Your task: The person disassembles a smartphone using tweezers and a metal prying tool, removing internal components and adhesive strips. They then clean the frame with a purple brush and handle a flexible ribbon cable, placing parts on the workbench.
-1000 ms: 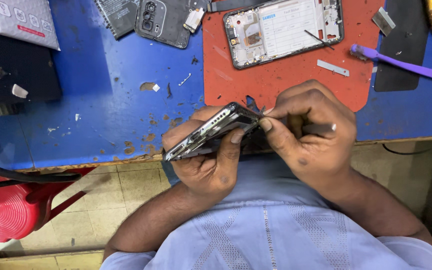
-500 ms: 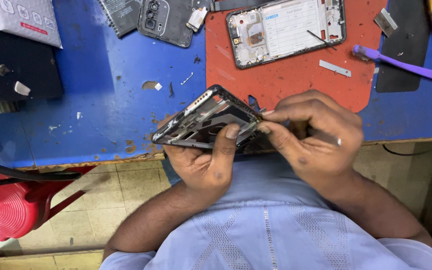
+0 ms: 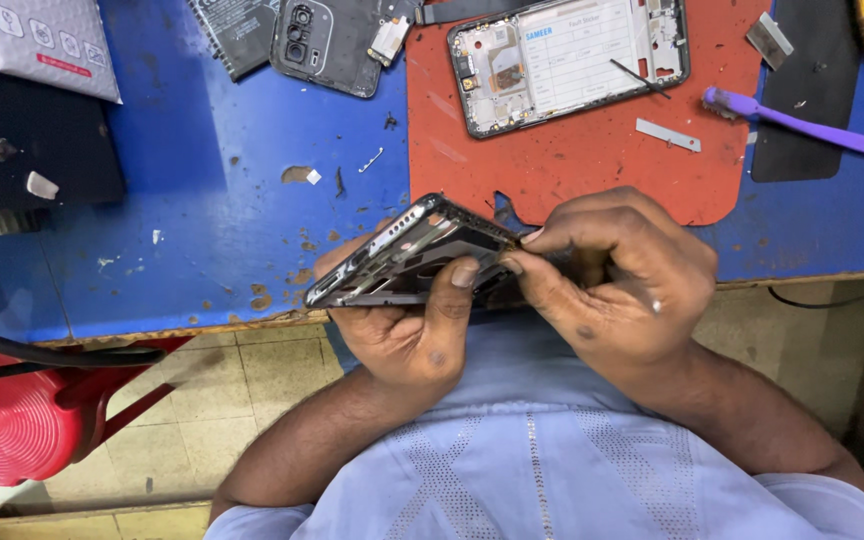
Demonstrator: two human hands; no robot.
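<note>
Both hands hold a dark phone frame (image 3: pixel 407 255) above the front edge of the blue workbench (image 3: pixel 222 230). My left hand (image 3: pixel 407 335) cradles it from below, thumb pressed on its near side. My right hand (image 3: pixel 617 275) pinches the frame's right end with thumb and fingers; a ring shows on one finger. The frame is tilted, its open inner side turned up and to the left. Whether the right hand also holds a small tool is hidden by the fingers.
A red mat (image 3: pixel 552 150) carries an opened phone (image 3: pixel 567 60) and a small metal strip (image 3: pixel 667 135). A black back cover (image 3: pixel 332 40), a battery (image 3: pixel 237 30), a purple tool (image 3: pixel 802 125), a grey pouch (image 3: pixel 42 40) and a red stool (image 3: pixel 12 425) lie around.
The phone frame has been turned from edge-on to a flatter tilt and shifted slightly left. My right hand has slid along to its right end.
</note>
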